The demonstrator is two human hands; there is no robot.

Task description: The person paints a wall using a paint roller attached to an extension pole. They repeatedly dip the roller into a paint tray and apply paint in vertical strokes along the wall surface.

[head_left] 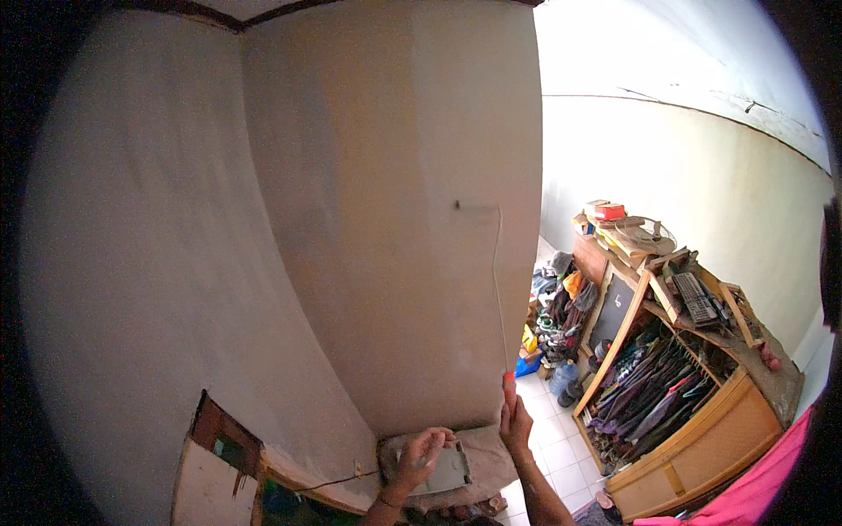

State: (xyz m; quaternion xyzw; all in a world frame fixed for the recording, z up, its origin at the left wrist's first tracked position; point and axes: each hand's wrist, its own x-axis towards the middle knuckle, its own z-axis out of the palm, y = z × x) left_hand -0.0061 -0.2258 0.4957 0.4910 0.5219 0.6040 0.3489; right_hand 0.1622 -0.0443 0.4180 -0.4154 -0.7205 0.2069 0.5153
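My right hand (516, 425) is closed around the red handle of a long-shafted paint roller (502, 289). Its thin pale wire rises along the wall (377, 263) and bends left near the top. There the crossbar ends in a dark tip, and the roller sleeve is hard to tell from the wall. My left hand (423, 460) is raised lower down, its fingers loosely bent and apart from the roller, with nothing visible in it. Beneath it, a pale rectangular tray (452, 472) rests on a dusty, cloth-covered surface (495, 451).
An open wooden wardrobe (702, 430) full of hanging clothes stands at the right, with a keyboard (695, 300) and wood pieces on top. Piled clothes (557, 307) and a blue water jug (564, 379) lie behind. A brown-framed panel (215, 465) stands lower left. Pink cloth (772, 478) hangs lower right.
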